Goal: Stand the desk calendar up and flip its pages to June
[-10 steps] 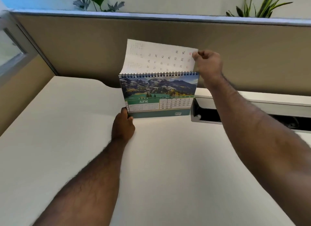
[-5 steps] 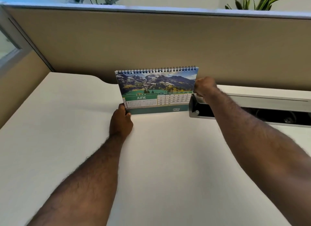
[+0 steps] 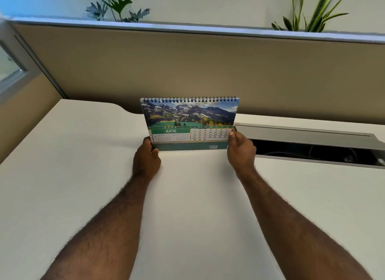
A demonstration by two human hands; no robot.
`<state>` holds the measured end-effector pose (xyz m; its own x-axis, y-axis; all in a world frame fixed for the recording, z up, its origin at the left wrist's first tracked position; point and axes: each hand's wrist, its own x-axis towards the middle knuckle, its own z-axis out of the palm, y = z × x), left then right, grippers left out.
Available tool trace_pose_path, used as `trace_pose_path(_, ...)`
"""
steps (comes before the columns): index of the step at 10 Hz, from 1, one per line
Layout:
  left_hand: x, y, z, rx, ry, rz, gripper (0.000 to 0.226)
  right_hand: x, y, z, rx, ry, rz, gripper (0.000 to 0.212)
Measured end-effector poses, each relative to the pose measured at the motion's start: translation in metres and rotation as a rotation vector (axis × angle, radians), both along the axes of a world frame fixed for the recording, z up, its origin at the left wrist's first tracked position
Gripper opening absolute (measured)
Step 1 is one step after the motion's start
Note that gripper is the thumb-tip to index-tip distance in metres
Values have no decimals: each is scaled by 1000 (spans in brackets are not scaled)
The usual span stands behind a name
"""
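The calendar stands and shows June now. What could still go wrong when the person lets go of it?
1. Both hands hold the desk calendar's lower corners: left hand, right hand. If its base is not well spread, it may fall when released.
2. The open cable tray lies just beside the right hand; a sideways push could slide the calendar's corner over that opening.

Desk calendar [image 3: 190,123] upright on the white desk [image 3: 62,175], open to JUNE.
The left hand [image 3: 146,157] grips its lower left corner, the right hand [image 3: 240,150] its lower right edge; an open cable tray [image 3: 312,143] lies just right.
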<state>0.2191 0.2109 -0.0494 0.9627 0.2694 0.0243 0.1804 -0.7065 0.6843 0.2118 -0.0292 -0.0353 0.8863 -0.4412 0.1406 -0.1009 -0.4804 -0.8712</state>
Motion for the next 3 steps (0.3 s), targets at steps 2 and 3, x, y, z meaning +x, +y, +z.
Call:
trace_pose_path(2, 5, 9, 13, -330, 33, -29, 52, -14, -2, 0, -44, 64, 47, 33)
trace_pose_path(3, -13, 18, 22, -435, 1, 58, 65, -29, -5, -5, -13, 44, 0, 33)
